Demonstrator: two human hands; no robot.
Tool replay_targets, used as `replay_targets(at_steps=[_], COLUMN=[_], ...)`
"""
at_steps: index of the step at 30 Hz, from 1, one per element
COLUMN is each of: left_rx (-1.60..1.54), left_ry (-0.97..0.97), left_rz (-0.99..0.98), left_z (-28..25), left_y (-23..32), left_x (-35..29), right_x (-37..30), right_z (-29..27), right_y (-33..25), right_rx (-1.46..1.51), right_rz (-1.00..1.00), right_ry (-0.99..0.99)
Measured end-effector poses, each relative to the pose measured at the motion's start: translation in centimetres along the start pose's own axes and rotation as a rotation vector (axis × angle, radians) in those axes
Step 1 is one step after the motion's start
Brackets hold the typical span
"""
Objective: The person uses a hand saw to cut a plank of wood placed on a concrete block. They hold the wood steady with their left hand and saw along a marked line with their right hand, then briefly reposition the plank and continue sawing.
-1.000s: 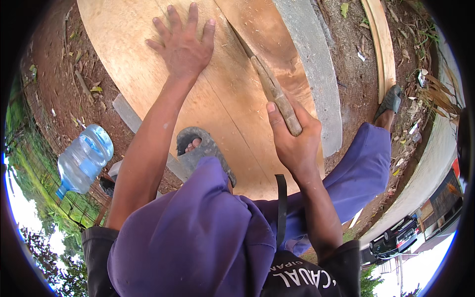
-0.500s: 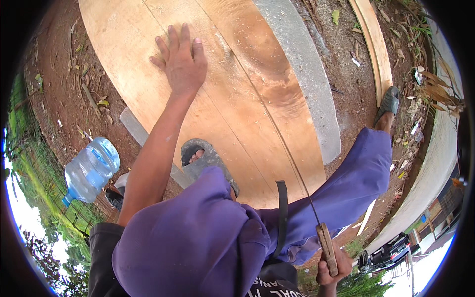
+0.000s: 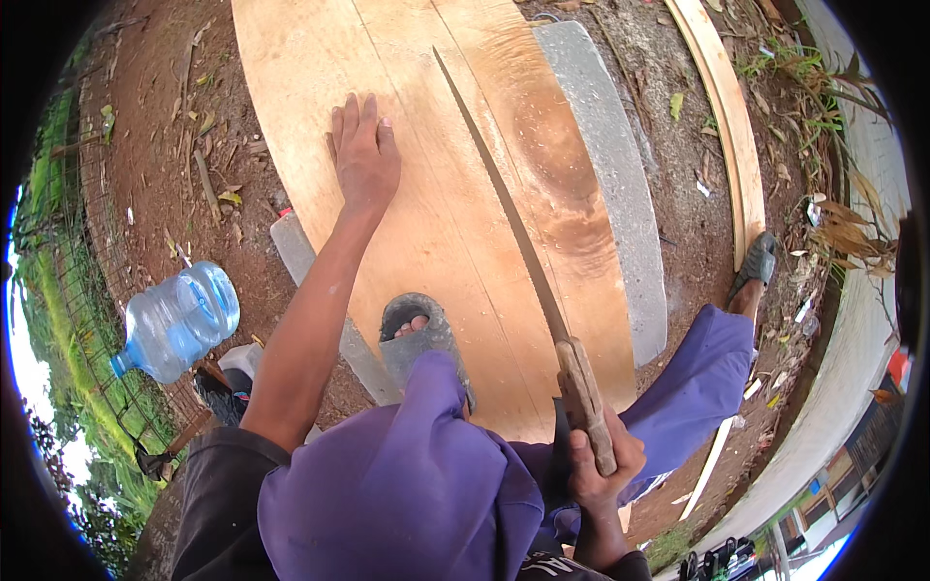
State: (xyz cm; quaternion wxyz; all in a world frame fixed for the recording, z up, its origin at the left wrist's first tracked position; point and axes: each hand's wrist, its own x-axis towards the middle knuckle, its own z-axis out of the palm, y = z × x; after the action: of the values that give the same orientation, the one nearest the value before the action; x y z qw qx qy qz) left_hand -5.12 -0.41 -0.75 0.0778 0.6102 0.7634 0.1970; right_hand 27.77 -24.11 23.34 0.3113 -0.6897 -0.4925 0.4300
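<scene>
My left hand (image 3: 366,163) lies flat on a plywood sheet (image 3: 417,252), fingers stretched out over its upper left part. Wrapped round the wooden handle of a handsaw (image 3: 518,232) is my right hand (image 3: 608,457), near my right thigh. The saw's long narrow blade reaches up across the sheet, seen almost edge-on, between two thin dark lines that run along the wood. Whether the teeth bite into the wood I cannot tell. Fine sawdust is scattered on the surface. My left foot, in a grey sandal (image 3: 422,339), presses on the sheet's near left part.
A grey concrete slab (image 3: 620,194) supports the sheet, its edges showing on both sides. On the left a large clear blue water bottle (image 3: 179,320) lies on its side. A long wooden plank (image 3: 728,126) lies on the right, touching my right foot's sandal (image 3: 754,269).
My right hand has pushed the saw forward and to the left, so its handle now sits over the sheet's near edge. The view has shifted; my left hand stays flat on the plywood.
</scene>
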Motion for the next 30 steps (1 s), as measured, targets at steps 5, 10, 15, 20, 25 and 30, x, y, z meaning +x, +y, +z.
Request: replay_targets(at_steps=[5, 10, 15, 20, 25, 30], left_rx=[0.092, 0.150, 0.109, 0.100, 0.132, 0.152], left_ry=[-0.020, 0.006, -0.027, -0.021, -0.045, -0.121], left_rz=[0.023, 0.054, 0.127, 0.133, 0.157, 0.143], left_z=[-1.5, -1.5, -3.0, -3.0, -2.9, -2.8], left_y=[-2.5, -2.9, -3.3, -3.9, -3.9, -3.7], left_x=[1.2, 1.0, 2.2, 2.4, 2.6, 2.7], right_x=[1.0, 2.3, 2.9, 1.5, -0.3, 0.6], right_z=[2.5, 4.8, 6.7, 7.1, 7.7, 8.2], right_y=[-0.3, -1.5, -2.2, -3.8, -4.5, -5.3], right_rx=[0.049, 0.003, -0.032, -0.131, -0.244, -0.300], right_rz=[-0.047, -0.041, -0.097, -0.097, -0.113, -0.150], right_ry=[-0.039, -0.081, -0.082, -0.098, -0.046, -0.043])
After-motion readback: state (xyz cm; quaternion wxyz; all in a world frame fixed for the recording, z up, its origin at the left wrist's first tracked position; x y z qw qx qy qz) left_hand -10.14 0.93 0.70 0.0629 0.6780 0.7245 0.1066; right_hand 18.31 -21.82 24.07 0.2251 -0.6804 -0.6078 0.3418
